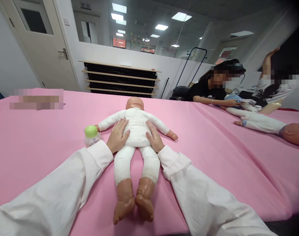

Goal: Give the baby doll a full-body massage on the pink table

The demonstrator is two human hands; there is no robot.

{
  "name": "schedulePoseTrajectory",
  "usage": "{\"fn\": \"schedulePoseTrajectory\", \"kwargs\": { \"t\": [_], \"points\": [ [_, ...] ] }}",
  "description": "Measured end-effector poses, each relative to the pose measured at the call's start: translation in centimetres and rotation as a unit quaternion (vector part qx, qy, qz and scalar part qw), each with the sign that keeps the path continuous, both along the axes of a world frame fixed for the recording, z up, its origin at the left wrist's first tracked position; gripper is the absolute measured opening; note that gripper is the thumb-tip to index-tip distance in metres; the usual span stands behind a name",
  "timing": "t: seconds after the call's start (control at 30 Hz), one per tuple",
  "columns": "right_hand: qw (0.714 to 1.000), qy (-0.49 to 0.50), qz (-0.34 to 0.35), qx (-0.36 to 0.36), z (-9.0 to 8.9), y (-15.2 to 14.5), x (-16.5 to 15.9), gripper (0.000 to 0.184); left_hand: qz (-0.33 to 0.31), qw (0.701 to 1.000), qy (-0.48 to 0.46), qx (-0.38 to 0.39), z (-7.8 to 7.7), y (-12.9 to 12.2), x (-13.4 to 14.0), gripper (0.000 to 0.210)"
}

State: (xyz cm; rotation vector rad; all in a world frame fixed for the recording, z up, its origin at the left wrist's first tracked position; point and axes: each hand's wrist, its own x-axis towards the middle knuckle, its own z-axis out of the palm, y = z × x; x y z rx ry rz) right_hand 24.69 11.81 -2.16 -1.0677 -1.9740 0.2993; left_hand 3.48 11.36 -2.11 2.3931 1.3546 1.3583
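Note:
A baby doll (pixel 137 126) with a white cloth body lies stretched out in front of me, its head away from me and its bare feet nearest. No facial features show on its head. My left hand (pixel 117 136) rests flat on the left side of its torso, fingers extended. On the opposite side, my right hand (pixel 154 136) lies against the torso, its fingers also straight. Neither hand grips anything. Just left of my left hand, a small jar with a green lid (pixel 91 131) stands beside the doll's hand.
A pink sheet (pixel 201 157) covers the table, wrinkled at the right. Another doll (pixel 265 123) lies at the right edge, near two people (pixel 205 90). A blurred-out item (pixel 37 99) is at the far left. Behind the table are stacked shelves (pixel 122 77).

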Motion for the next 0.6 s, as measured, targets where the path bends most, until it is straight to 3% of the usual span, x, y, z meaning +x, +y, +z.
{"fn": "schedulePoseTrajectory", "kwargs": {
  "t": [0.17, 0.27, 0.43, 0.6],
  "points": [
    [0.99, -0.032, 0.034, 0.13, 0.6, -0.5, -0.1, 0.03, -0.093, 0.985, 0.038, 0.142, 0.5, -0.6, -0.1, 0.03],
    [0.977, -0.062, 0.081, 0.188, 1.0, -0.8, -0.3, 0.021, -0.131, 0.974, 0.043, 0.179, 0.5, -0.6, -0.1, 0.025],
    [0.972, -0.086, 0.132, 0.174, 1.1, -0.8, -0.4, 0.027, -0.153, 0.974, 0.055, 0.156, 0.4, -0.4, -0.1, 0.031],
    [0.974, -0.109, 0.158, 0.117, 1.0, -0.6, -0.1, 0.043, -0.171, 0.979, 0.083, 0.074, 0.6, -0.4, -0.3, 0.039]
  ]
}}
